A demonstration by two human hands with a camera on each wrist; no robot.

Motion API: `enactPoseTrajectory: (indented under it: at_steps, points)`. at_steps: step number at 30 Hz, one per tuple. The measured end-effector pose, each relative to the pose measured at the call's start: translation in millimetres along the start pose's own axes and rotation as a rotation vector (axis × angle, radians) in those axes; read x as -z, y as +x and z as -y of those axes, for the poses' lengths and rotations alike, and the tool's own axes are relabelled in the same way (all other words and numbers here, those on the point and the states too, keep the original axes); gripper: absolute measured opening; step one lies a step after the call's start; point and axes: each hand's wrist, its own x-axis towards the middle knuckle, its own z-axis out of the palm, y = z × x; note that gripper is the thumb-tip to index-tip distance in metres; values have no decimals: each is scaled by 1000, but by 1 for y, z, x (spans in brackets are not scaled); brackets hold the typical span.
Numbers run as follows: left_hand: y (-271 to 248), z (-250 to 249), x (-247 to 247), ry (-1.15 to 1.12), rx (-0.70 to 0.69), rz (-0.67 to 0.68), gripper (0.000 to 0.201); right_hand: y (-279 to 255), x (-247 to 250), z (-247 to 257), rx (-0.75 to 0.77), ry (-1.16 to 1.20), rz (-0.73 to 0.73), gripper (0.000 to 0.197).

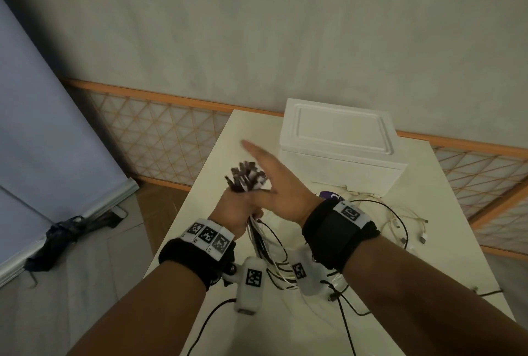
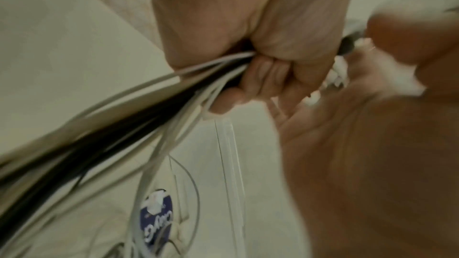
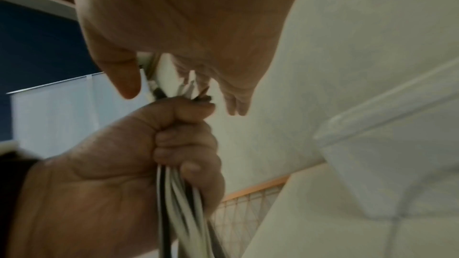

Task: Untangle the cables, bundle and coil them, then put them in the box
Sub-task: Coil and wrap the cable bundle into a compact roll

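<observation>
My left hand grips a bundle of black and white cables upright above the table, their plug ends fanned out on top. The left wrist view shows the curled fingers round the cables, and the right wrist view shows the fist with strands hanging below. My right hand is flat with straight fingers, its palm against the plug ends. The white foam box stands behind with its lid on. Loose cables lie on the table to the right.
The white table has its left edge close to my left wrist. A dark blue label lies among the cables in front of the box. A lattice screen stands behind, and a dark bag lies on the floor at left.
</observation>
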Motion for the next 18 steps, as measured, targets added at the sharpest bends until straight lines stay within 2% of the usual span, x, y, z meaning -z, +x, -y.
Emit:
enactPoseTrajectory:
  at_steps: [2,4,7,9,11,14,17,18]
  points:
    - [5,-4,0,-132,33,-78,13,-2,-6,-13,-236,249,-24,90]
    - [5,-6,-3,-186,61,-128,4,-4,-17,-20,-378,285,84,95]
    - [5,2,-6,-46,1,-121,25,-6,-27,-21,-361,270,137,90]
    - [5,8,-5,23,-28,-126,21,-7,-29,-22,-328,276,151,78]
    - [4,10,-3,47,-49,-128,21,-7,-31,-26,-301,185,164,61]
    - [3,9,-3,88,-50,-95,35,-6,-32,-28,-339,108,96,24]
    - [4,6,0,86,-23,-75,14,-7,-38,-23,-378,166,12,28]
    - [5,5,3,67,-29,-65,11,-7,-41,-24,-389,183,-23,20]
